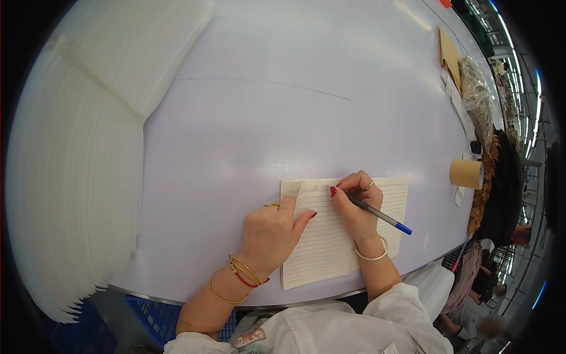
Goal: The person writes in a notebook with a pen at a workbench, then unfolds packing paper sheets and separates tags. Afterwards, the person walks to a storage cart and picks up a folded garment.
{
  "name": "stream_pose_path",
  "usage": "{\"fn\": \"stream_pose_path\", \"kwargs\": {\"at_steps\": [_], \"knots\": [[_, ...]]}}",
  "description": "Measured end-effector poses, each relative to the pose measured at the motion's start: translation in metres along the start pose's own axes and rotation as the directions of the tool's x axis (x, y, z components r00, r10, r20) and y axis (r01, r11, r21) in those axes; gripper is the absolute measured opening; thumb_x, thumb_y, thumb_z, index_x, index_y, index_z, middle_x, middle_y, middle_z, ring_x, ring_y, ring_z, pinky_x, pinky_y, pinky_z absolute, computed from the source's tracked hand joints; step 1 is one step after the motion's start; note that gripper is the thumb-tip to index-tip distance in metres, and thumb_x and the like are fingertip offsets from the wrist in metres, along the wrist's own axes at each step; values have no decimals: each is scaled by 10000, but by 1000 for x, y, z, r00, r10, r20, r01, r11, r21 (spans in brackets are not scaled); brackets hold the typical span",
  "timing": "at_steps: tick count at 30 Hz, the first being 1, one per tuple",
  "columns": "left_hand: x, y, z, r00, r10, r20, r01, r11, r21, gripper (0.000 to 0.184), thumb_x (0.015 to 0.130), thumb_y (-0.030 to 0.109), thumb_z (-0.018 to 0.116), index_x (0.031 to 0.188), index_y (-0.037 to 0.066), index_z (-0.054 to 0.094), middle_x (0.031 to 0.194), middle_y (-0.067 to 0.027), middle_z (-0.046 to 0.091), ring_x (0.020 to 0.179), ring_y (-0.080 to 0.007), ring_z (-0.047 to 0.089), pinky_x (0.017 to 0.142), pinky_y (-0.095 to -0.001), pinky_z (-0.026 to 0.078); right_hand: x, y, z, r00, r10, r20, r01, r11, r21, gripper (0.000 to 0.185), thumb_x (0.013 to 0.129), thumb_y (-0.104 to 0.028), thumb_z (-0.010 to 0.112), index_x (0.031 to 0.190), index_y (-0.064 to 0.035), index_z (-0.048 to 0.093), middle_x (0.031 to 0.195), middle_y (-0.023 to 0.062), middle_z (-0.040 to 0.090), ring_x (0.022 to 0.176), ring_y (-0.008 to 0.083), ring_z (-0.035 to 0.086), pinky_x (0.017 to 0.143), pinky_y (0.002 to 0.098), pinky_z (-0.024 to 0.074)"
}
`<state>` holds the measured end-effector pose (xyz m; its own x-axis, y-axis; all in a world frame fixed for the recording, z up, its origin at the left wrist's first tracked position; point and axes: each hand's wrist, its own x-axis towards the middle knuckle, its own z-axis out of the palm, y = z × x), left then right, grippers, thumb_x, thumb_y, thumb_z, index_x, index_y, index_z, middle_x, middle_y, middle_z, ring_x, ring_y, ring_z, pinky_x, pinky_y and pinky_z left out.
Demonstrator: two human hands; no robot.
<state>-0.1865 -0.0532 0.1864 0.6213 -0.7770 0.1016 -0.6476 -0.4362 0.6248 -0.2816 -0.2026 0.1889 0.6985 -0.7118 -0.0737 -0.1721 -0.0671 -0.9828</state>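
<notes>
One right hand point(358, 205) pinching pen point(383, 216), nib hidden, left hand point(268, 231) on notebook point(327, 253), thumb point(304, 223) spread, writing point(318, 188) faint

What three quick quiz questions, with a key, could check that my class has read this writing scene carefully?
1. True or false: the left hand touches the ruled paper.
2. Which holds the pen?
a) the left hand
b) the right hand
c) neither hand
3. Fill in: the large stack of white layers is on the person's ____ side.

Key: 1 true; 2 b; 3 left.
</notes>
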Motion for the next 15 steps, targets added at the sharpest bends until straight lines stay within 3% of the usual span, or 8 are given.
{"fn": "stream_pose_path", "kwargs": {"at_steps": [8, 12, 15], "knots": [[-1, 0, 2, 1000, 3, 12, -3, 1000, 21, 262, 846, 291, 669, 806, 58, 556, 504, -9, 505, 390, -155, 449, 401, -270, 377, 0, 2, 1, 1000, 0, -24, 0, 999, -32, 127, 762, 42, 669, 725, -33, 574, 658, 7, 560, 555, 63, 422, 525, 166, 363], [-1, -1, 2, 1000, 1, 14, -1, 1000, 22, 254, 849, 284, 667, 811, 58, 559, 506, -9, 507, 389, -154, 450, 400, -269, 377, 0, 3, -4, 997, -46, 62, 53, 992, -116, 131, 764, 50, 663, 711, -28, 573, 672, 15, 571, 559, 69, 427, 522, 168, 364], [-2, -1, 1, 1000, -14, -8, 15, 1000, 5, 275, 819, 274, 705, 757, 62, 542, 494, -18, 500, 384, -156, 431, 398, -270, 360, -2, 5, 0, 999, -38, 9, 38, 999, -38, 131, 762, 53, 660, 704, -26, 573, 677, 17, 576, 557, 70, 425, 519, 169, 362]]}}
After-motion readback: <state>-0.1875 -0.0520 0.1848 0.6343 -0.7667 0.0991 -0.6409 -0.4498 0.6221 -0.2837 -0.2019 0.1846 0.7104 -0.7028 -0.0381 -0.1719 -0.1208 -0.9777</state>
